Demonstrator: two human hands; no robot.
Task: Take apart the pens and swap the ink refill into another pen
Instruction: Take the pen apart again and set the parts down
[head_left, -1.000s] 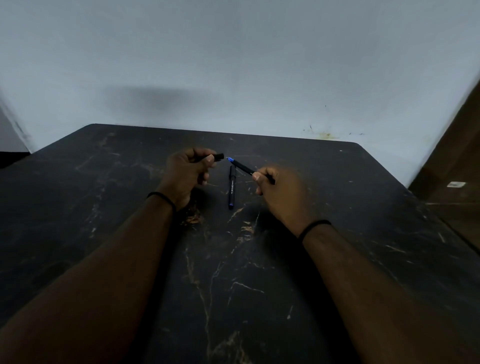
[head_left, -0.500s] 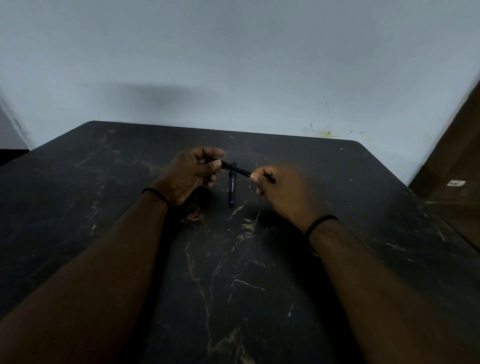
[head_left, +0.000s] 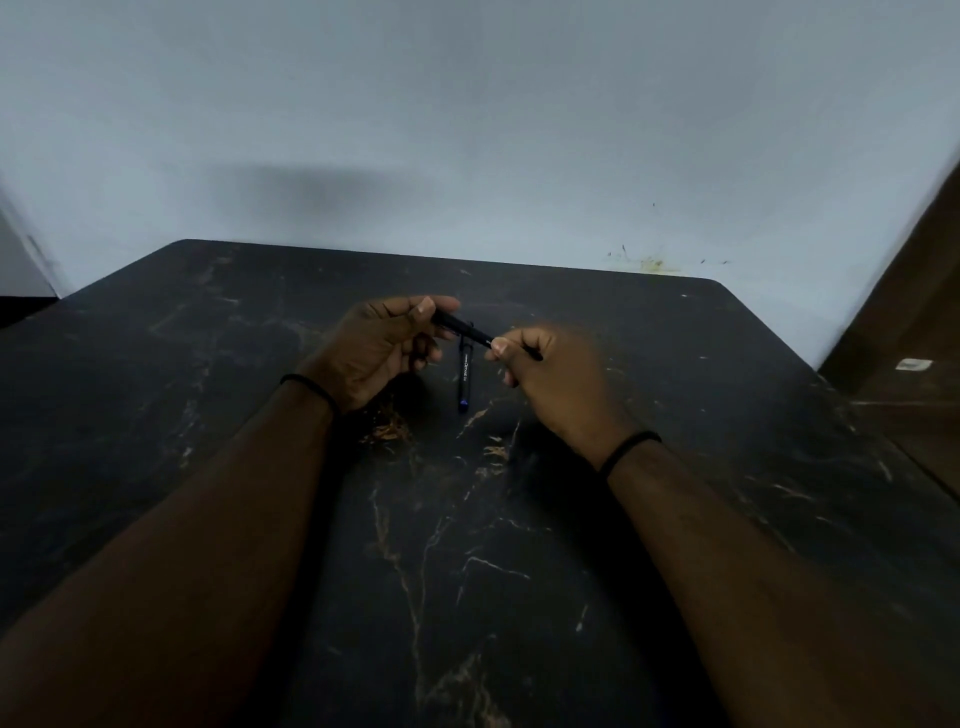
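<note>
My left hand (head_left: 382, 347) curls around 1 end of a black pen (head_left: 464, 328), thumb and forefinger pinching it. The pen slants down to the right, raised off the desk (head_left: 753, 415), and bridges the gap between my 2 hands. Below that gap, a second pen (head_left: 464, 378) lies flat on the desk, pointing toward me with a blue end nearest me. My right hand (head_left: 553, 379) pinches the other end of the held pen between thumb and forefinger, the remaining fingers curled in. A black band (head_left: 627, 448) circles my right wrist.
</note>
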